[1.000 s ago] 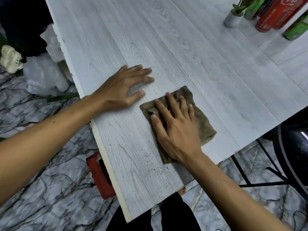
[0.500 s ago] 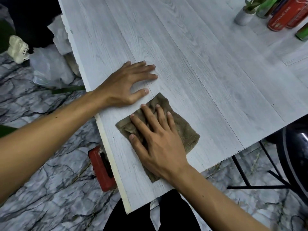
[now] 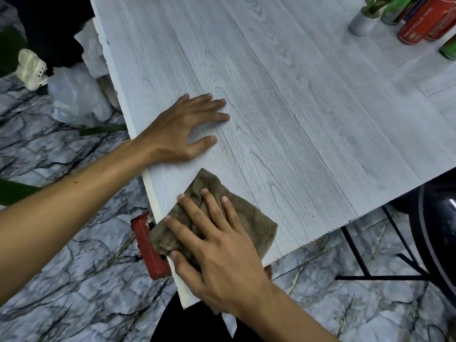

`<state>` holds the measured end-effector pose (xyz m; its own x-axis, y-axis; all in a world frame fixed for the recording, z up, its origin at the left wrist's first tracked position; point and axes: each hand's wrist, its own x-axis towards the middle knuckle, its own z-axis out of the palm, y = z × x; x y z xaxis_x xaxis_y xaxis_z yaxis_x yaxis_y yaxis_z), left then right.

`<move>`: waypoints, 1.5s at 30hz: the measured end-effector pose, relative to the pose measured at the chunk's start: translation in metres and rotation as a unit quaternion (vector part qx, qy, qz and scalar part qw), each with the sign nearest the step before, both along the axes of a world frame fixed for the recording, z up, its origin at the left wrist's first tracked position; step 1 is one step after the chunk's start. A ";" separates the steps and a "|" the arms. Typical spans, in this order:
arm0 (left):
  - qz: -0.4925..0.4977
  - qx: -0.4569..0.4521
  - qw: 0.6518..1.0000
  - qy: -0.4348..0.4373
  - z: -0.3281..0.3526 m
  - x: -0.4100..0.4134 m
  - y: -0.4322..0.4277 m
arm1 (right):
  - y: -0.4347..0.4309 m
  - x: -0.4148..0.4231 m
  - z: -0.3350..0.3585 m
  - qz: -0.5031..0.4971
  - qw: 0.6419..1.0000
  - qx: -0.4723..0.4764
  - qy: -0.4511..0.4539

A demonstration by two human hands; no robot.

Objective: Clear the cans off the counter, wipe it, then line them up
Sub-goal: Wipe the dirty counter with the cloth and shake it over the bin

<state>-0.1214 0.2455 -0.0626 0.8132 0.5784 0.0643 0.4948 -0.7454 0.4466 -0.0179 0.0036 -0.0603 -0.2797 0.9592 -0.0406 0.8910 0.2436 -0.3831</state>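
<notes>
A brown cloth point(image 3: 254, 218) lies at the near left corner of the pale wood-grain counter point(image 3: 308, 124), part of it hanging over the left edge. My right hand point(image 3: 217, 248) presses flat on the cloth with fingers spread. My left hand point(image 3: 182, 129) rests flat on the counter by its left edge, fingers straight. At the far right stand two red cans point(image 3: 419, 25), a green can point(image 3: 394, 9) behind them and another green can point(image 3: 449, 49) at the frame's edge.
A small white pot with a plant point(image 3: 362, 22) stands beside the cans. Below the counter's left edge are a red object point(image 3: 148, 248), plastic bags point(image 3: 76, 97) and a cream shoe point(image 3: 30, 69) on the marble floor. Black table legs point(image 3: 362, 262) and a dark wheel point(image 3: 439, 243) are at right.
My right hand has slid the cloth toward the near left corner, and the cloth now overhangs the left edge. The dark specks seen near that corner are gone from view. My left hand stays planted.
</notes>
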 end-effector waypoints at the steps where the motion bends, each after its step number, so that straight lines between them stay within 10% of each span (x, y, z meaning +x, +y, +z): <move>1: 0.001 -0.001 1.000 -0.001 0.000 0.000 -0.001 | -0.005 0.001 0.000 0.003 1.000 0.001 -0.002; 45: 0.051 0.010 0.999 0.012 0.000 -0.003 -0.062 | -0.017 0.089 -0.006 -0.080 0.995 0.022 -0.053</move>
<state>-0.1242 0.1833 -0.0631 0.7515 0.6572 0.0578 0.5788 -0.6989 0.4203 0.0708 -0.0134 -0.0662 -0.1202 0.9926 -0.0196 0.9544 0.1102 -0.2773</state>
